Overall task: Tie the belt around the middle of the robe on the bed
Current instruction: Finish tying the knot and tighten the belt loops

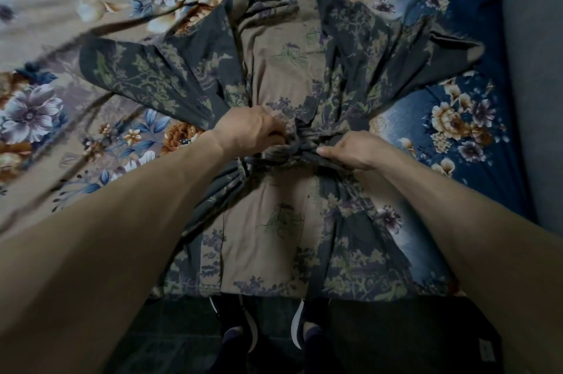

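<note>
A dark grey robe (283, 75) with a tan middle panel and a green tree print lies spread on the bed, sleeves out to both sides. Its dark belt (292, 152) is cinched across the waist, bunched into a knot at the centre. My left hand (249, 131) is closed on the belt just left of the knot. My right hand (350, 149) pinches the belt just right of it, thumb and fingers pressed on the cloth. Both forearms reach in from the lower corners. The belt's loose ends are hidden under my hands.
The bed has a floral cover (91, 8), tan on the left and blue (475, 117) on the right. A grey surface (536, 99) runs along the far right. At the bed's near edge my two dark shoes (268, 331) stand on a dark tiled floor.
</note>
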Motion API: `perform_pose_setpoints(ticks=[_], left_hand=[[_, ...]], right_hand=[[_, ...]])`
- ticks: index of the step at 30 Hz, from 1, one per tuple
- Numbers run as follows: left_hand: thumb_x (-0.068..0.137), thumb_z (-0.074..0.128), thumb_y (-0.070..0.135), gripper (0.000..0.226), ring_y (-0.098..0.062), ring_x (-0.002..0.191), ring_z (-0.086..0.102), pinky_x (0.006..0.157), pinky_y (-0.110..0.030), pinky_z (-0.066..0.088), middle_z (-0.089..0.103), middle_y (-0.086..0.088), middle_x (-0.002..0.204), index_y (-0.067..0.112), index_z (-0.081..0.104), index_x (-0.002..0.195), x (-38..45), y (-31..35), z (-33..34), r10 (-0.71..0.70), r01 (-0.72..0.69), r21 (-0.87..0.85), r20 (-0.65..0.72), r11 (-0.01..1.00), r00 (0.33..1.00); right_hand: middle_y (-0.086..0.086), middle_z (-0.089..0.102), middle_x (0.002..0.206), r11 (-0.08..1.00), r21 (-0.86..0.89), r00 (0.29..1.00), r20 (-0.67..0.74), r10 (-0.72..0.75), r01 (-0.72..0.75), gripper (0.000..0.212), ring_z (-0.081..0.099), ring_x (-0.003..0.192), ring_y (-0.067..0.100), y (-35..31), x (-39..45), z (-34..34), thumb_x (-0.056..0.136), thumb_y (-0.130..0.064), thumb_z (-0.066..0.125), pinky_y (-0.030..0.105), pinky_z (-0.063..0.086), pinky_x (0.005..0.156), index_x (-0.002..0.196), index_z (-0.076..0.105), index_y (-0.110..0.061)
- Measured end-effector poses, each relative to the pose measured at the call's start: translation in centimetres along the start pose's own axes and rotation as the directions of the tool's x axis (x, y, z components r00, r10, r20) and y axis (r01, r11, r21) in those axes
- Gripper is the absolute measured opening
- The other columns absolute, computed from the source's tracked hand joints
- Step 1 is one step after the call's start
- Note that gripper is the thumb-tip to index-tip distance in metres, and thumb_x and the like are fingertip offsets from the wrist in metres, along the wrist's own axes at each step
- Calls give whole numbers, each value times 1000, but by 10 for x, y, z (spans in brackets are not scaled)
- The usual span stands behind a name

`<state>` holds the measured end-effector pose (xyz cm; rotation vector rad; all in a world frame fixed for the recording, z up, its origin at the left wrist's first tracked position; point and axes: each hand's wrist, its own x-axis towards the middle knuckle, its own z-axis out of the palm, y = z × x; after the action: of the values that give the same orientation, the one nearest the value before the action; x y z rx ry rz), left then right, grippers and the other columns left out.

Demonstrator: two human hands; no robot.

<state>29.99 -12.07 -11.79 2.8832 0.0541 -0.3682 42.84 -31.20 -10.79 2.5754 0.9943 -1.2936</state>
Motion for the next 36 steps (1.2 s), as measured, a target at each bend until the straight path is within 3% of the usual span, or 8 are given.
perform_pose_setpoints(ticks=[3, 6, 10, 16, 21, 28, 33, 36], left_hand=[[96, 44, 46, 31, -33, 80, 67, 53, -31, 40, 69, -7, 90, 24, 66, 95, -1, 2, 3, -72, 76, 111, -42, 991, 997], [96, 43, 45, 33, -35, 79, 66, 54, -31, 39, 67, -11, 90, 20, 64, 91, 1, 4, 7, -145, 141, 168, 14, 976, 989], [94, 46, 47, 35, -38, 86, 65, 59, -32, 41, 66, -13, 95, 19, 66, 90, 4, 1, 7, -216, 205, 165, 51, 965, 975], [95, 47, 41, 32, -38, 83, 65, 57, -32, 40, 66, -15, 93, 17, 66, 87, 6, -4, 12, -209, 202, 154, 32, 967, 977], [93, 45, 50, 38, -32, 80, 67, 55, -28, 36, 69, -8, 94, 23, 71, 97, 8, -9, 16, -275, 267, 295, -12, 917, 961], [94, 45, 49, 38, -32, 78, 68, 46, -25, 22, 67, -8, 91, 23, 71, 97, 7, -6, 27, -299, 296, 322, -40, 899, 953], [95, 44, 45, 36, -33, 79, 68, 48, -27, 23, 66, -8, 89, 21, 71, 93, 5, -7, 26, -280, 278, 341, -45, 898, 959], [98, 41, 42, 35, -34, 85, 67, 54, -30, 29, 65, -10, 97, 20, 69, 100, 6, -4, 29, -267, 261, 348, -30, 901, 963]], right_hand=[[13, 69, 75, 1000, 25, 999, 42, 7, -8, 69, 66, 83, 31, 8, -2, 5, 93, -63, 37, 36, 48, 87, 58, 69, -12], [13, 68, 66, 993, 108, 998, 44, 40, -45, 66, 66, 72, 31, 17, 2, 11, 93, -61, 40, 38, 53, 83, 57, 62, -11], [9, 59, 70, 999, 27, 999, -21, 43, -43, 62, 58, 79, 31, 35, 6, 21, 91, -64, 39, 39, 50, 80, 59, 55, -14], [2, 52, 55, 990, 134, 966, -249, 73, -41, 67, 53, 66, 28, 45, 4, 34, 87, -70, 41, 31, 30, 51, 54, 59, -15], [7, 63, 79, 994, 106, 975, -221, 38, -15, 58, 61, 83, 31, 51, 4, 38, 85, -72, 42, 35, 49, 72, 85, 72, -22], [14, 64, 94, 994, 13, 958, -268, 107, -107, 56, 62, 93, 35, 47, 7, 32, 89, -64, 43, 35, 44, 71, 99, 73, -17], [13, 62, 91, 979, -7, 951, -237, 198, -206, 61, 56, 82, 31, 48, 4, 36, 87, -67, 45, 34, 42, 71, 88, 62, -9], [16, 63, 102, 969, 6, 953, -176, 246, -249, 58, 61, 99, 35, 46, 2, 37, 86, -68, 45, 38, 43, 76, 91, 56, -11]])
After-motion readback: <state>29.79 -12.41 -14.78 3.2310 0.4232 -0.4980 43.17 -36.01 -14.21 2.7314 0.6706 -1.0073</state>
